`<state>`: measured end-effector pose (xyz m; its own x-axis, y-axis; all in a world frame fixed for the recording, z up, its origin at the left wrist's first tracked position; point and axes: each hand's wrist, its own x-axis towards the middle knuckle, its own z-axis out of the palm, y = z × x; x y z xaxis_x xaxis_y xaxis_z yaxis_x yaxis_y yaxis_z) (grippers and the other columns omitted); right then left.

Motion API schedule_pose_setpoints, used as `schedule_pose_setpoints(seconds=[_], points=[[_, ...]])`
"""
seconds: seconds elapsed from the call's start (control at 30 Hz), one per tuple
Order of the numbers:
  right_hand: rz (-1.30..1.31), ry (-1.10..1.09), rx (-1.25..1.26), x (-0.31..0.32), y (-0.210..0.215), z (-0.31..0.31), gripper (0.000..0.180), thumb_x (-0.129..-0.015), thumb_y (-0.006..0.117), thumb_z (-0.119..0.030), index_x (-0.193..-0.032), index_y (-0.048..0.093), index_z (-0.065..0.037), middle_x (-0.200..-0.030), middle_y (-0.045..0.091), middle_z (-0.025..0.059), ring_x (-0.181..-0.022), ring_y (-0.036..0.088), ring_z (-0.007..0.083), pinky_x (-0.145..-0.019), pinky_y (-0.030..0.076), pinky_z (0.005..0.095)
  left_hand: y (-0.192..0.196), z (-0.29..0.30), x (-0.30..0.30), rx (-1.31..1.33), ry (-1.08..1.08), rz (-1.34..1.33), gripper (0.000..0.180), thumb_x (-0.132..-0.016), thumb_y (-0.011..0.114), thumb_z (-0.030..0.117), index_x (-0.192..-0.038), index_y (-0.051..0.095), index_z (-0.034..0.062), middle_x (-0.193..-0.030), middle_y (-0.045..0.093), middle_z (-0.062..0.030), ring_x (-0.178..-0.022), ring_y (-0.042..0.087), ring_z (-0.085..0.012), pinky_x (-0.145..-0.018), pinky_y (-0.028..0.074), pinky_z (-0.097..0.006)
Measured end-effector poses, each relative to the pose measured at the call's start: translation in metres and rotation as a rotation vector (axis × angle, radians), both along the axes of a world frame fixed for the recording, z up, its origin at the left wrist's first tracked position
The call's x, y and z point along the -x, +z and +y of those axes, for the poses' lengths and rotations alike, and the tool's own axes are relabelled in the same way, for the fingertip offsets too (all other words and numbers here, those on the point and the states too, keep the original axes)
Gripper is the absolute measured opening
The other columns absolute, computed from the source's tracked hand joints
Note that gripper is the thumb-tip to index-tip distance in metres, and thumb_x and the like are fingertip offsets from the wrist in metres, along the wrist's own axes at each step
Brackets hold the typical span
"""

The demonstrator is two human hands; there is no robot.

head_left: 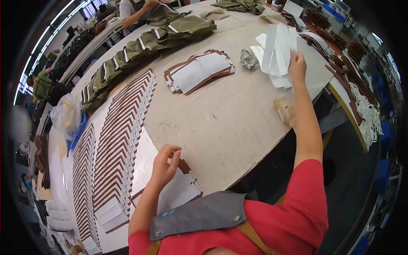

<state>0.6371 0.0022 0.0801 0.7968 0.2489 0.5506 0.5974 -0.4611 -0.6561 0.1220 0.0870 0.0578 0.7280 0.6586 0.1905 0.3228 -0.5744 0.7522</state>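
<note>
my right hand (pixel 297 67) stretches out, fingers grasping the white strips (pixel 275 53) heaped far across the worktop (pixel 225 123). my left hand (pixel 165 163) hovers pinched above the brown-edged piece (pixel 180 190), apparently empty.

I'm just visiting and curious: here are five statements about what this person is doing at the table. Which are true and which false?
1. The right hand reaches for a pile of white strips. True.
2. The left hand grips a pair of scissors. False: no scissors show; its fingers are pinched together above a white and brown cut piece.
3. Long overlapping rows of brown-edged pieces lie on the person's left. True.
4. The stack of white-faced pieces at mid-table is under the right hand. False: it lies apart from both hands.
5. The person wears a blue top. False: the sleeve is red.
</note>
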Motion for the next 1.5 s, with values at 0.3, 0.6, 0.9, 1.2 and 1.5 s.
schedule_pose_setpoints(seconds=[0.3, 0.6, 0.9, 1.2, 1.5], points=[[0.134, 0.574, -0.161, 0.202, 0.02, -0.004, 0.02, -0.094, 0.047, -0.018, -0.1, 0.054, -0.001, -0.069, 0.056, 0.0162, -0.056, 0.052, 0.0231, -0.054, 0.041, 0.0314, 0.004, -0.002, -0.103, 0.604, -0.221, -0.333, 0.053, -0.095, 0.046, 0.027, -0.139, 0.025, 0.0053, -0.139, 0.036, -0.0174, -0.122, 0.044, -0.0281, -0.101, 0.035, -0.037], [-0.041, 1.052, 0.348, 0.282, -0.017, -0.016, 0.029, -0.087, 0.057, -0.022, -0.111, 0.056, -0.005, -0.094, 0.061, 0.0122, -0.073, 0.061, 0.0272, -0.063, 0.049, 0.0362, -0.026, 0.004, -0.121, 1.122, 0.145, -0.574, 0.051, -0.092, 0.05, 0.022, -0.134, 0.031, 0.0001, -0.125, 0.047, -0.0154, -0.11, 0.05, -0.0248, -0.093, 0.042, -0.037], [0.336, 0.361, -0.134, 0.112, -0.082, 0.104, 0.061, -0.081, 0.065, -0.038, -0.121, 0.047, 0.005, -0.101, 0.06, 0.0198, -0.087, 0.06, 0.0244, -0.075, 0.048, 0.0337, -0.034, 0.004, -0.107, 1.129, 0.163, -0.549, 0.047, -0.093, 0.048, 0.016, -0.131, 0.033, -0.0053, -0.125, 0.048, -0.0154, -0.112, 0.05, -0.0247, -0.095, 0.041, -0.036], [0.676, 0.451, -0.438, 0.059, -0.065, 0.128, 0.028, -0.081, 0.059, -0.01, -0.106, 0.06, 0.003, -0.092, 0.063, 0.0106, -0.077, 0.061, 0.015, -0.062, 0.05, 0.0256, 0.006, 0.019, -0.062, 0.905, 0.091, -0.613, 0.044, -0.092, 0.054, 0.017, -0.129, 0.037, 0.0007, -0.12, 0.05, -0.0086, -0.11, 0.049, -0.0193, -0.091, 0.042, -0.034], [0.476, 0.525, -0.845, 0.108, 0.034, 0.048, 0.034, -0.089, 0.045, -0.002, -0.122, 0.043, 0.0, -0.087, 0.055, 0.0058, -0.082, 0.06, 0.015, -0.077, 0.048, 0.0271, 0.026, 0.03, -0.031, 0.928, 0.028, -0.967, 0.039, -0.087, 0.052, 0.019, -0.121, 0.044, 0.0025, -0.106, 0.056, -0.0106, -0.093, 0.057, -0.0229, -0.081, 0.047, -0.039]])
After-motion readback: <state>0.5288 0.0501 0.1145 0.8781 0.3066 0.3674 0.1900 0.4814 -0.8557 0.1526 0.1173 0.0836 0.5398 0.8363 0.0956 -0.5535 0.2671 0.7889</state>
